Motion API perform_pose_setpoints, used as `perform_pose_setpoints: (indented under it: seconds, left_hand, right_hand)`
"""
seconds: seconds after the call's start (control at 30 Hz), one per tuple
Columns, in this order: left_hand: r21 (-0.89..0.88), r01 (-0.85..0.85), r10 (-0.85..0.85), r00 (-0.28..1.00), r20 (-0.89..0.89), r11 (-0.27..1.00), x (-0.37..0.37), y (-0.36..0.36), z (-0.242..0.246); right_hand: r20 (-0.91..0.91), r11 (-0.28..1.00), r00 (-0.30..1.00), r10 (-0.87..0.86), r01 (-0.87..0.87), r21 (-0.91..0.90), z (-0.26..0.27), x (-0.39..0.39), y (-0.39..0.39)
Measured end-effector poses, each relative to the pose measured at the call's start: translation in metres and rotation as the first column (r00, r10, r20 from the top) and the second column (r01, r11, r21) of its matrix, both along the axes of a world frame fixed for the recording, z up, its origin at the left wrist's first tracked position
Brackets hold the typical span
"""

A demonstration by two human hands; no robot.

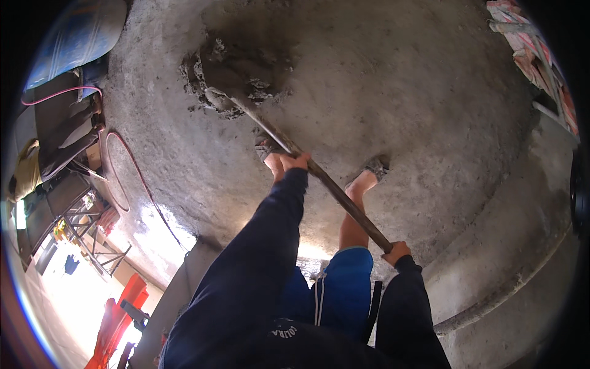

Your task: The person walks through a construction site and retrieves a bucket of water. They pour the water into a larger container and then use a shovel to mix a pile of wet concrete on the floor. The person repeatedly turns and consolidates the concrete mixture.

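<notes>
Both hands grip one long wooden handle (343,197) that slants across the head view. My left hand (295,161) is shut around its middle, above my foot. At the handle's lower right end, my right hand (397,253) is closed on it. The far end reaches a dark, wet-looking pile of mortar or concrete (249,69) on the floor. The tool's head is coated or buried there, so its kind cannot be told.
Rough concrete floor (438,115) surrounds my feet. A reddish hose (138,177) curves at left, near another person (69,147) and a metal frame (85,221). A blue container (92,32) stands upper left, sacks (530,55) upper right. A pole or pipe (493,302) lies lower right.
</notes>
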State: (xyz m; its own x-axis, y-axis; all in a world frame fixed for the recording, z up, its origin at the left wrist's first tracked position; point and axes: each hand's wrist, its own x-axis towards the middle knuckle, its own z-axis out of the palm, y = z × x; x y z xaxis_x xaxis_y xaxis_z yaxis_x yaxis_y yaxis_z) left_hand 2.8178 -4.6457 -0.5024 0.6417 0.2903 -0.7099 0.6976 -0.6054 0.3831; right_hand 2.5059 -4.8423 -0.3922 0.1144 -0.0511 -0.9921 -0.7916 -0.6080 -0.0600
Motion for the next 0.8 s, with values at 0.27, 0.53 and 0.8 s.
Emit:
perform_pose_setpoints:
  seconds: [0.27,0.53,0.8]
  left_hand:
    - [-0.375,-0.41,0.493,0.856,0.157,0.831,-0.042,0.005,0.011]
    - [-0.305,-0.404,0.4,0.913,-0.08,0.862,-0.033,0.03,-0.016]
    - [-0.204,-0.44,0.396,0.891,-0.223,0.874,-0.001,0.027,-0.034]
  right_hand:
    - [-0.009,0.998,0.998,0.056,-0.056,0.041,0.017,-0.027,-0.004]
    - [-0.125,0.992,0.991,-0.05,0.034,-0.125,0.046,0.011,0.037]
    - [-0.079,0.976,0.996,-0.03,0.012,-0.216,0.039,0.028,0.048]
